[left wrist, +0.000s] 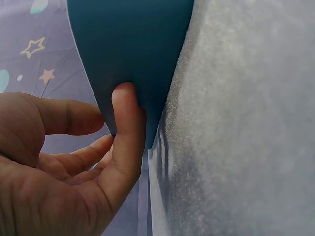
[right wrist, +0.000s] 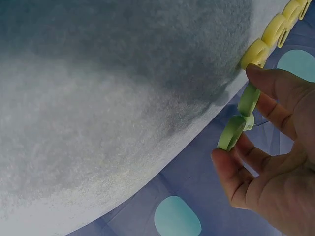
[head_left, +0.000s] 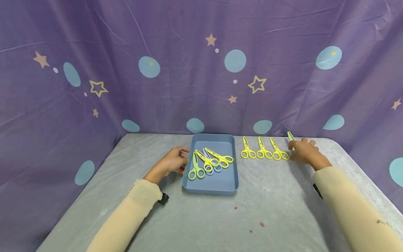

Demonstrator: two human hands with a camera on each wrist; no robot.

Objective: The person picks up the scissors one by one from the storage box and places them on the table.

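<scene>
Beside the blue tray [head_left: 209, 192], my left hand [head_left: 177, 160] rests its fingers against the left outer wall. A fingertip presses on that wall [left wrist: 130, 44] in the left wrist view. In the tray lie green scissors [head_left: 196, 171], yellow scissors [head_left: 207, 161], a second yellow pair [head_left: 220, 157] and blue scissors [head_left: 216, 168] partly under them. At the far right, my right hand [head_left: 304, 151] grips another pair of green scissors [head_left: 291, 135] by the handles. Its fingers span the two green finger loops [right wrist: 232, 132] in the right wrist view; the blades are mostly hidden there.
Three yellow scissors stand in a row right of the tray: one [head_left: 247, 148], a second [head_left: 263, 149] and a third [head_left: 278, 150] nearest my right hand. A grey cloth-covered table [head_left: 220, 224] meets a purple patterned curtain [head_left: 189, 70] behind. Small red marks dot the cloth.
</scene>
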